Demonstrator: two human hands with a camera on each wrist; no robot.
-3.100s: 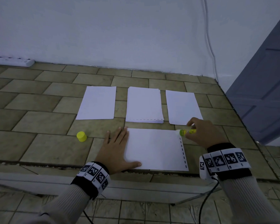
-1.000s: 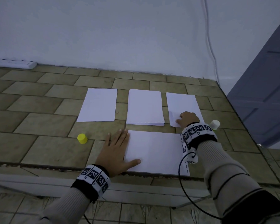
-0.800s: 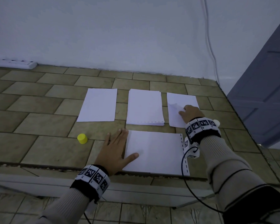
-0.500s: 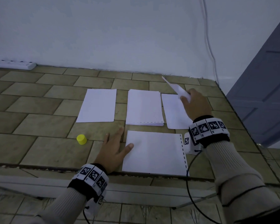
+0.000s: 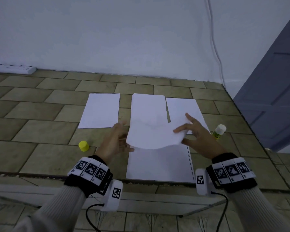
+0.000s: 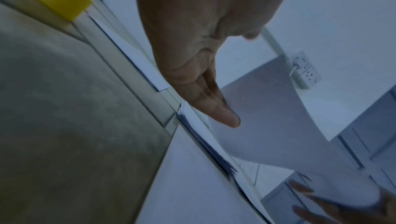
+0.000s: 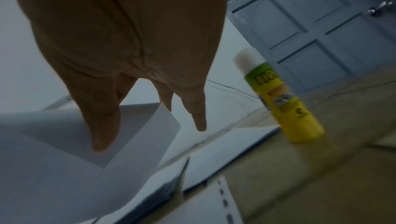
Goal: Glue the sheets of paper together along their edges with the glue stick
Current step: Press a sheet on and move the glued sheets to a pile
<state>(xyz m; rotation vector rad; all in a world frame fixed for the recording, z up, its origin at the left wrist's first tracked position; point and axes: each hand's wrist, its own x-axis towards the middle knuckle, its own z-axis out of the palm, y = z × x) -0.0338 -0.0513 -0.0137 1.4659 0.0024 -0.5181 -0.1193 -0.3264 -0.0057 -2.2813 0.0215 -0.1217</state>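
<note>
White paper is the whole business in the head view: a loose sheet [image 5: 153,133] hangs curved in the air between both hands, above the far edge of the bottom sheet [image 5: 159,164] that lies flat at the near edge of the tiled ledge [image 5: 40,131], its dashed strip along the right side. The right hand [image 5: 197,138] pinches the loose sheet's right corner between thumb and fingers; the left hand [image 5: 115,142] has its fingers relaxed at the sheet's left edge, and whether it actually grips cannot be told. Farther back lie a single sheet [image 5: 100,111], a stack [image 5: 147,106] and another sheet [image 5: 182,109]. The glue stick [image 5: 218,132] stands uncapped just right of the right hand, nearer to it than to the left; its yellow cap [image 5: 83,145] sits left of the left hand. From the left wrist, the fingers [image 6: 216,109] point straight along the stack's edge, the loose sheet [image 6: 278,126] arching beyond. From the right wrist, the thumb [image 7: 102,126] rests on the loose sheet [image 7: 64,160], and the glue stick [image 7: 285,102] stands upright to the right. Judging by this, the sheet's long axis must come down parallel to the bottom sheet, right edge meeting the dashed strip.
</note>
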